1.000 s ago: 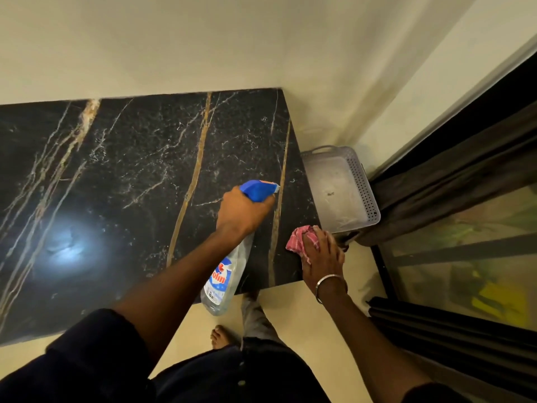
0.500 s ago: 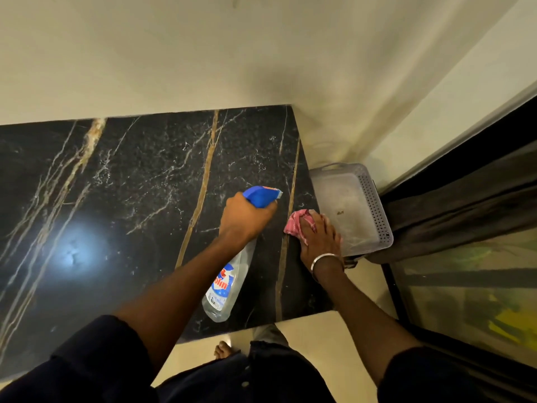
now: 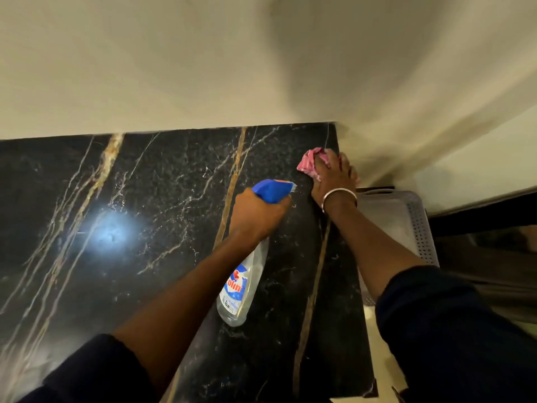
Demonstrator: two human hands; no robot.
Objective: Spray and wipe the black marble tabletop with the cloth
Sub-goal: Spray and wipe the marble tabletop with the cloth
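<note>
The black marble tabletop (image 3: 151, 205) with gold and white veins fills the lower left and runs up to a cream wall. My left hand (image 3: 255, 215) grips a clear spray bottle (image 3: 242, 283) by its blue trigger head, nozzle pointing right, the bottle hanging tilted above the stone. My right hand (image 3: 334, 177) presses a crumpled pink cloth (image 3: 309, 162) onto the tabletop near its far right corner. A metal bangle sits on that wrist.
A grey perforated plastic basket (image 3: 418, 228) stands just beyond the tabletop's right edge, partly behind my right forearm. A dark curtain and window frame lie further right. A bright light reflection shows on the marble at the left.
My right hand has slid the cloth along the right edge from the near side toward the far corner. My view has shifted closer over the table. The left hand keeps the bottle in about the same place.
</note>
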